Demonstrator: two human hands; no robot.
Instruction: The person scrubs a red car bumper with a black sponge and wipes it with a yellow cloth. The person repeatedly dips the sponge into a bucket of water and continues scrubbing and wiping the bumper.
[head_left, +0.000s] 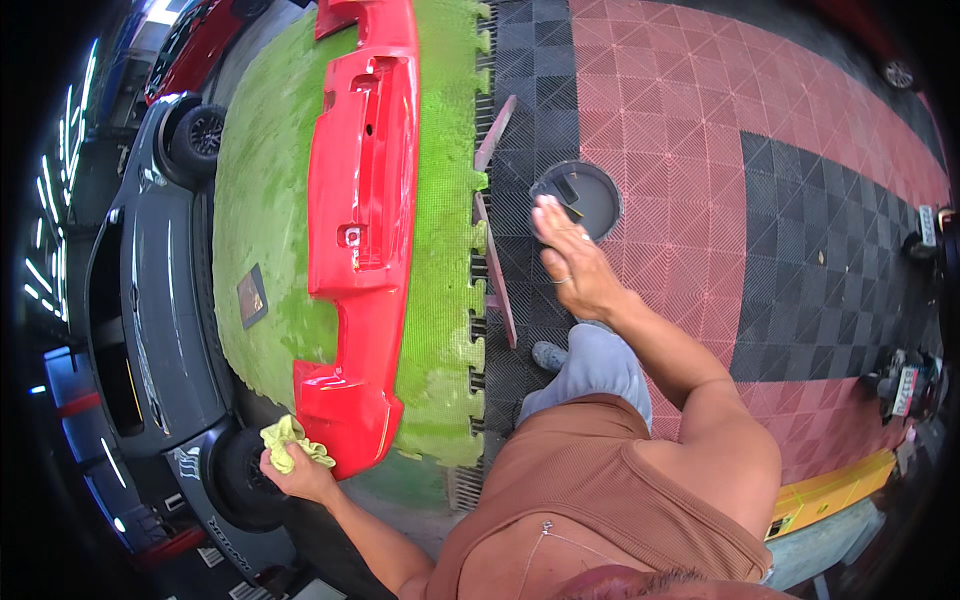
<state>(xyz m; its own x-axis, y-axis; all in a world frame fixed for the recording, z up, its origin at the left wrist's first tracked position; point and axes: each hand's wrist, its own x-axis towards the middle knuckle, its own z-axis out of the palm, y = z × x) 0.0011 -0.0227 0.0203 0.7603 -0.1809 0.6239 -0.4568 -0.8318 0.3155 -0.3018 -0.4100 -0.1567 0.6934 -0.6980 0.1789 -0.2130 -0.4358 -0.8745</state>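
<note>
A long, glossy red car bumper (375, 320) lies lengthwise in front of me on a green mat. My left hand (298, 478) grips a crumpled yellow-green cloth (292, 440) beside the bumper's near end. Whether the cloth touches the paint I cannot tell. My right hand (580, 268) is held out with its fingers stretched and nothing in it. Beyond its fingertips stands a round dark tub (604, 205), partly covered by the hand. A small black block (567, 188) shows at the tub's left side.
The green mat (270, 200) carries a dark flat square (253, 295). Narrow strips (497, 280) lie along its right edge. Red and black grid tiles (680, 230) cover the right floor. A grey pickup truck (165, 300) stands left; a yellow case (835, 495) sits lower right.
</note>
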